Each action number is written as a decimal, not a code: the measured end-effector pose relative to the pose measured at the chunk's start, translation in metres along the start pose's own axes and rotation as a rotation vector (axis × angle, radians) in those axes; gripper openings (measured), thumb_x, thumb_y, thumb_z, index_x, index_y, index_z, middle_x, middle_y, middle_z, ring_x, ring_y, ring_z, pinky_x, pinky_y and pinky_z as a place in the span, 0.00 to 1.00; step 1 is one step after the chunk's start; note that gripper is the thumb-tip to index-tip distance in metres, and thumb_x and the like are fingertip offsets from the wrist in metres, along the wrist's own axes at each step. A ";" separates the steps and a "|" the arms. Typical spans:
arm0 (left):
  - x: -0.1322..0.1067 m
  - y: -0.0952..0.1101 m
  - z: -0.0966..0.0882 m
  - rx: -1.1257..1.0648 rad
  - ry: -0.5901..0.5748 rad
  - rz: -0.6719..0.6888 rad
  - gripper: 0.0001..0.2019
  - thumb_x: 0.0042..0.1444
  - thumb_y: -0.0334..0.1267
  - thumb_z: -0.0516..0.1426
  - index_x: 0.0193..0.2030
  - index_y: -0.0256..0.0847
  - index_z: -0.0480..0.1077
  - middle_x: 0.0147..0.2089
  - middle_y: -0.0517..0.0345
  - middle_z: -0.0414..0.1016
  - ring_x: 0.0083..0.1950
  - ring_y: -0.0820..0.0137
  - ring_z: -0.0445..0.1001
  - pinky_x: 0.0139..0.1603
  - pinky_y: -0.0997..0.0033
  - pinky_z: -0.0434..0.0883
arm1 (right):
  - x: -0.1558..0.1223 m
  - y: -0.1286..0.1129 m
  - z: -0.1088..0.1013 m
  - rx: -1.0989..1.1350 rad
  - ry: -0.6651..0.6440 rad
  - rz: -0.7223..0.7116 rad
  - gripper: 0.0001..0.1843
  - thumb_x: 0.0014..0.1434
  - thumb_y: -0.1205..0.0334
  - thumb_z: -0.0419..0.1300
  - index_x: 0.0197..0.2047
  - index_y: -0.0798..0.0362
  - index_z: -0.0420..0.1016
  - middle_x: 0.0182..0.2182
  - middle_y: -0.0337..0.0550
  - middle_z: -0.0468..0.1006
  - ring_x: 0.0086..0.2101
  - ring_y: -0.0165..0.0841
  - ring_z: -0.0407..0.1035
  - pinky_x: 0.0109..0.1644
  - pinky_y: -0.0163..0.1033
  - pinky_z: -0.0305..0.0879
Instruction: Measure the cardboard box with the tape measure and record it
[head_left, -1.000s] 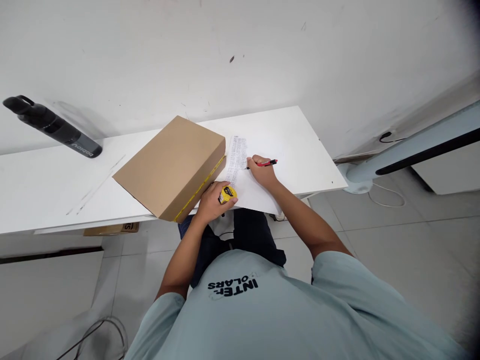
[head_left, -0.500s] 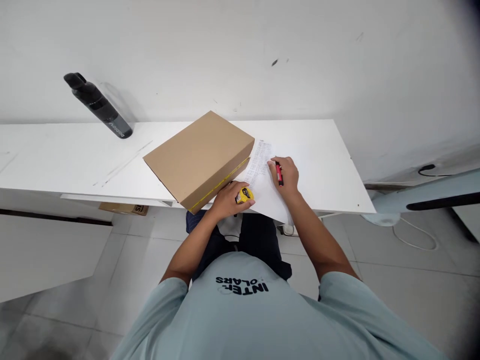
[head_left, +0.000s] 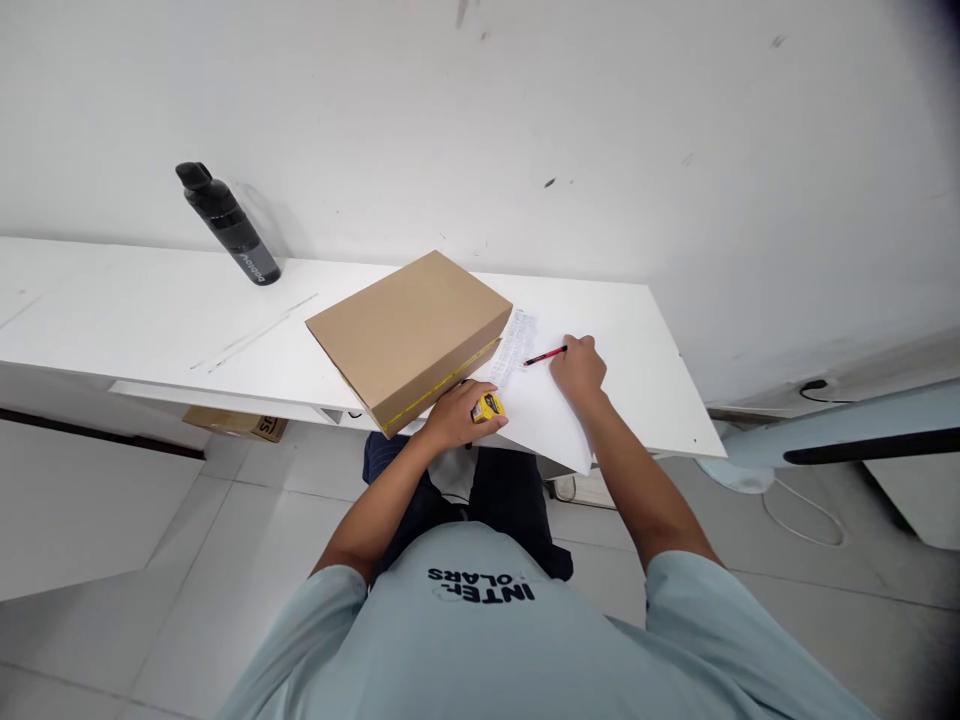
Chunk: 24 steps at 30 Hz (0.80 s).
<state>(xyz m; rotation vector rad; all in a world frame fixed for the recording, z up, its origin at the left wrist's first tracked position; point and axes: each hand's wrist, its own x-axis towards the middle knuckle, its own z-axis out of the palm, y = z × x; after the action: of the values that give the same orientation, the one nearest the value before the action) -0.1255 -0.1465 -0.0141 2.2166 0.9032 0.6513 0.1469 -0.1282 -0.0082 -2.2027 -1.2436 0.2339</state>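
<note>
A yellow tape measure (head_left: 488, 406) sits in the grip of my left hand (head_left: 455, 414), at the front edge of the white table. Just beside that hand lies a closed brown cardboard box (head_left: 412, 325), with a yellow strip along its near side. My right hand (head_left: 581, 370) holds a red and black pen (head_left: 546, 356), which points left over a sheet of paper (head_left: 536, 420). Rows of handwriting cover the paper's upper left part, next to the box. The lower part of the sheet is blank and reaches past the table's front edge.
A black bottle (head_left: 231, 228) stands on the left of the white table (head_left: 652, 400), near the wall. Below the table, another cardboard box (head_left: 234, 422) shows at the left. A light blue piece with a black slot (head_left: 870, 415) is at the right.
The pen has turned in my right hand, from lying along the fingers to pointing left over the writing. My left hand still holds the tape measure. The camera view has shifted slightly.
</note>
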 end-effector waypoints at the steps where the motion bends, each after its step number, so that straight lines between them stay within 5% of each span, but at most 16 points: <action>1: 0.000 0.000 0.001 -0.008 0.007 -0.005 0.26 0.59 0.51 0.65 0.61 0.45 0.72 0.61 0.50 0.78 0.62 0.57 0.77 0.66 0.55 0.74 | -0.005 -0.003 -0.002 0.030 0.018 -0.015 0.29 0.58 0.70 0.51 0.60 0.59 0.77 0.52 0.61 0.74 0.45 0.48 0.75 0.53 0.55 0.70; 4: -0.008 0.003 0.002 -0.076 0.064 -0.020 0.25 0.59 0.51 0.65 0.61 0.45 0.72 0.59 0.50 0.78 0.60 0.58 0.78 0.65 0.56 0.74 | -0.044 -0.012 -0.011 0.182 0.083 -0.105 0.29 0.63 0.66 0.47 0.63 0.56 0.76 0.50 0.58 0.74 0.50 0.46 0.74 0.59 0.54 0.70; 6: -0.020 0.009 0.000 -0.137 0.136 -0.001 0.26 0.60 0.53 0.63 0.61 0.44 0.71 0.60 0.48 0.78 0.60 0.58 0.78 0.63 0.57 0.75 | -0.086 -0.017 -0.017 0.404 0.067 -0.129 0.25 0.67 0.56 0.50 0.61 0.49 0.78 0.47 0.53 0.76 0.44 0.45 0.74 0.56 0.55 0.72; 9: -0.047 0.030 -0.006 -0.148 0.173 0.101 0.33 0.58 0.61 0.63 0.63 0.43 0.70 0.60 0.44 0.78 0.60 0.55 0.78 0.63 0.55 0.75 | -0.156 -0.014 -0.025 0.850 -0.364 0.011 0.24 0.65 0.40 0.60 0.60 0.37 0.78 0.43 0.45 0.80 0.32 0.41 0.72 0.46 0.53 0.75; 11: -0.063 0.049 -0.012 -0.108 0.121 0.153 0.38 0.54 0.66 0.65 0.64 0.44 0.70 0.60 0.43 0.78 0.61 0.52 0.78 0.65 0.52 0.73 | -0.193 -0.010 -0.030 1.130 -0.733 0.085 0.31 0.64 0.29 0.55 0.60 0.37 0.78 0.41 0.46 0.83 0.32 0.43 0.74 0.41 0.53 0.76; 14: -0.075 0.073 -0.018 -0.106 -0.046 0.180 0.38 0.54 0.64 0.66 0.67 0.48 0.69 0.62 0.44 0.78 0.63 0.51 0.77 0.67 0.51 0.72 | -0.225 -0.009 -0.033 1.335 -0.948 0.182 0.37 0.60 0.22 0.53 0.58 0.39 0.79 0.43 0.51 0.84 0.39 0.49 0.78 0.43 0.56 0.78; 17: -0.073 0.084 -0.019 -0.105 -0.224 0.148 0.34 0.58 0.57 0.67 0.68 0.50 0.69 0.63 0.46 0.77 0.62 0.53 0.78 0.62 0.54 0.75 | -0.230 -0.015 -0.027 1.317 -0.870 0.285 0.27 0.58 0.31 0.65 0.50 0.40 0.81 0.44 0.48 0.85 0.44 0.49 0.79 0.48 0.56 0.78; 19: -0.070 0.084 -0.020 -0.018 -0.243 0.094 0.36 0.56 0.57 0.68 0.69 0.51 0.68 0.68 0.45 0.73 0.63 0.51 0.78 0.62 0.52 0.76 | -0.225 -0.020 -0.022 1.297 -0.772 0.321 0.22 0.54 0.37 0.71 0.46 0.40 0.80 0.42 0.45 0.85 0.43 0.48 0.79 0.49 0.54 0.78; 22: -0.071 0.078 -0.025 0.116 -0.130 0.110 0.39 0.55 0.61 0.68 0.71 0.51 0.67 0.74 0.43 0.66 0.68 0.49 0.74 0.66 0.49 0.73 | -0.214 -0.024 -0.022 1.336 -0.664 0.301 0.26 0.47 0.37 0.75 0.44 0.39 0.77 0.39 0.42 0.83 0.40 0.45 0.78 0.47 0.51 0.78; 24: -0.074 0.072 -0.030 0.153 -0.014 0.173 0.32 0.60 0.60 0.64 0.67 0.50 0.70 0.72 0.44 0.69 0.66 0.53 0.76 0.66 0.51 0.73 | -0.208 -0.026 -0.025 1.364 -0.592 0.271 0.29 0.43 0.37 0.78 0.42 0.40 0.74 0.37 0.39 0.80 0.37 0.41 0.76 0.45 0.48 0.77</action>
<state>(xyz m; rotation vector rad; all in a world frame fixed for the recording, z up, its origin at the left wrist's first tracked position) -0.1614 -0.2299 0.0437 2.4532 0.7829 0.6639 0.0253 -0.3004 -0.0005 -1.0552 -0.6131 1.4241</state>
